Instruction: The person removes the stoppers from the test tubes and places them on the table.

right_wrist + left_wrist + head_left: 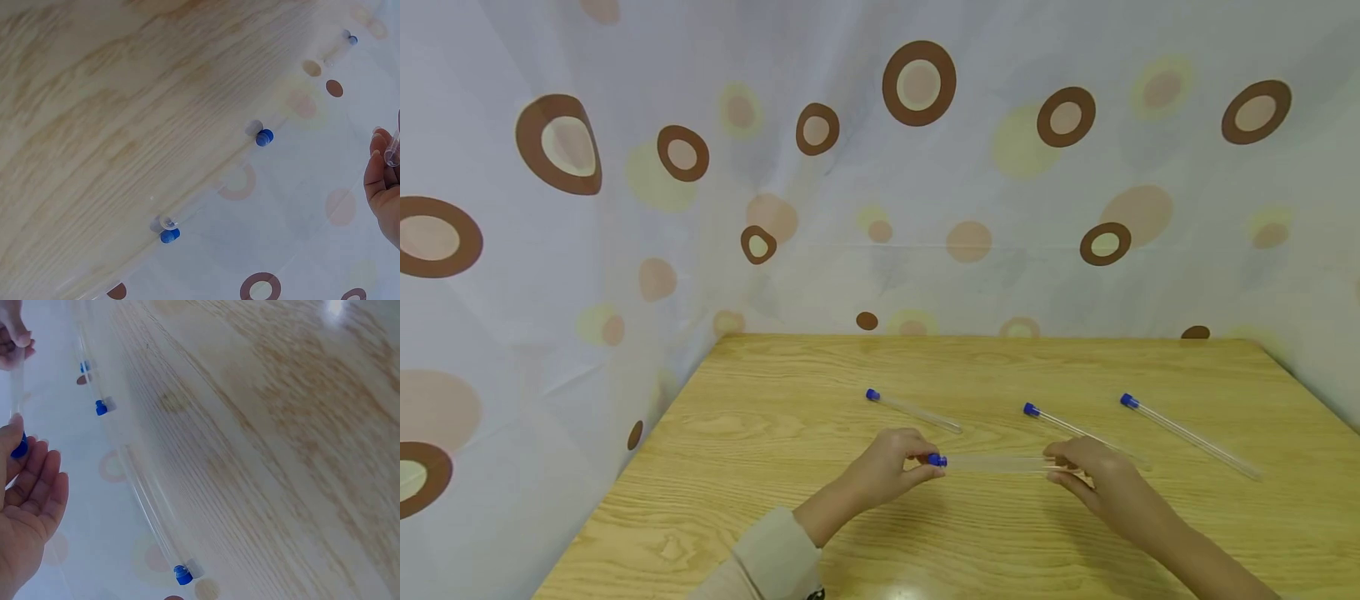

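Note:
Held level above the table is a clear test tube (996,463) with a blue cap (937,459). My left hand (887,468) pinches the capped end between thumb and forefinger; in the left wrist view its other fingers are spread loosely beside the blue cap (20,448). Around the opposite end, my right hand (1093,475) grips the tube with thumb and fingers. The right wrist view catches the rounded tube end (392,155) at the fingers of the right hand (383,194), cut off by the frame edge.
Three more blue-capped tubes lie slantwise on the wooden table (700,475): a left tube (917,412), a middle tube (1067,425) partly behind my right hand, and a right tube (1195,437). A patterned curtain (925,183) hangs behind and at both sides.

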A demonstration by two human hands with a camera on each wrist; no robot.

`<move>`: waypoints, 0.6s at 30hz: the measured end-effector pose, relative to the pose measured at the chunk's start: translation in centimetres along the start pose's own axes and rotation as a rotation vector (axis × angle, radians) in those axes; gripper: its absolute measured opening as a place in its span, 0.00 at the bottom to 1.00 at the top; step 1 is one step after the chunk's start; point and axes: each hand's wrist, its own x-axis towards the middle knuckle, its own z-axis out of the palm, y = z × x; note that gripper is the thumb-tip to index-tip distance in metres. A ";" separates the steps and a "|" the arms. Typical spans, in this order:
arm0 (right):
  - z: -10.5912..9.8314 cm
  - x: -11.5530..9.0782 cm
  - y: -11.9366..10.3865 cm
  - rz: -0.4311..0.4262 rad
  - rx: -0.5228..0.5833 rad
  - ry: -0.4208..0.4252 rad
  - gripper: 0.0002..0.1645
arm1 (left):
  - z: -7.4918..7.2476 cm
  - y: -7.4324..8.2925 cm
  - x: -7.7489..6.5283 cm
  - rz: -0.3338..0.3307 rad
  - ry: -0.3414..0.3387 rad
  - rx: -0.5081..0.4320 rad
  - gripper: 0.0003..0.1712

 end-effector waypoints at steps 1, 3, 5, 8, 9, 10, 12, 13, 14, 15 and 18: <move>0.0 0.0 0.0 0.003 -0.006 -0.005 0.15 | 0.0 0.0 0.0 0.004 0.003 0.006 0.11; 0.0 0.1 -0.1 0.002 -0.012 -0.006 0.15 | 0.0 0.0 -0.1 0.007 0.005 0.015 0.12; 0.1 0.1 -0.1 -0.011 -0.019 0.008 0.11 | 0.0 0.0 -0.2 0.005 0.008 0.026 0.13; 0.2 0.1 0.0 -0.038 -0.041 0.034 0.15 | 0.0 -0.1 -0.2 0.005 0.015 0.040 0.14; 0.2 0.1 0.0 -0.046 -0.049 0.042 0.20 | 0.0 -0.1 -0.2 0.007 0.020 0.043 0.14; 0.3 0.1 0.1 -0.055 -0.055 0.050 0.24 | 0.1 -0.1 -0.2 0.011 0.026 0.049 0.14; 0.4 0.1 0.1 -0.066 -0.059 0.056 0.28 | 0.1 -0.1 -0.3 0.017 0.035 0.060 0.13; 0.4 0.1 0.1 -0.071 -0.059 0.058 0.29 | 0.2 -0.2 -0.3 0.017 0.039 0.065 0.12; 0.5 0.1 0.1 -0.075 -0.058 0.058 0.29 | 0.2 -0.2 -0.3 0.017 0.042 0.072 0.12; 0.5 0.1 0.1 -0.079 -0.058 0.060 0.29 | 0.2 -0.2 -0.3 0.017 0.045 0.078 0.11; 0.6 0.1 0.1 -0.086 -0.055 0.059 0.30 | 0.3 -0.3 -0.4 0.011 0.048 0.089 0.11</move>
